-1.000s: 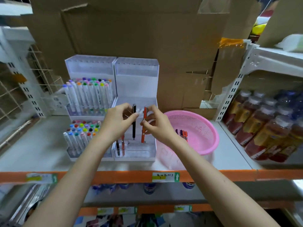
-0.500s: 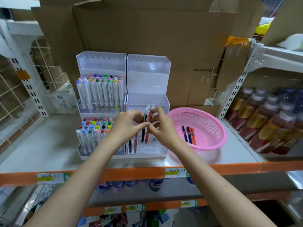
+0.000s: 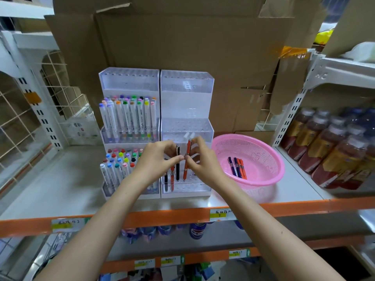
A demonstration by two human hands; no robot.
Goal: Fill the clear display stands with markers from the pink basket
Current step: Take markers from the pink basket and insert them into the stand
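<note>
We're at the centre of the frame, where both hands work over the lowest tier of the right-hand clear plastic display stand (image 3: 186, 126). The left hand (image 3: 156, 159) has thumb and forefinger closed on the slim black pen (image 3: 177, 166), and the right hand (image 3: 203, 162) is pinched on the slim orange pen (image 3: 185, 169), one finger up at its cap. Both pens stand with their lower ends down in the tier's holes, with a short black pen (image 3: 166, 177) and another orange one (image 3: 172, 177) just left of them.

Half a second ago the orange pen leaned in against the black one. Now it's nearly upright with a sliver of gap between them. A second back, both pens were held further apart. The hands have barely shifted, their fingertips almost meeting between the pens.

To the right of centre, the round pink plastic basket (image 3: 265, 147) sits on the grey shelf (image 3: 60, 179), just beside the stand. The same four loose pens (image 3: 237, 168), dark blue and orange, lie in it, unchanged. The left-hand clear stand (image 3: 129, 78) keeps its two tiers of white colour-capped markers (image 3: 129, 116). Brown bottles (image 3: 334, 149) line the right edge.
</note>
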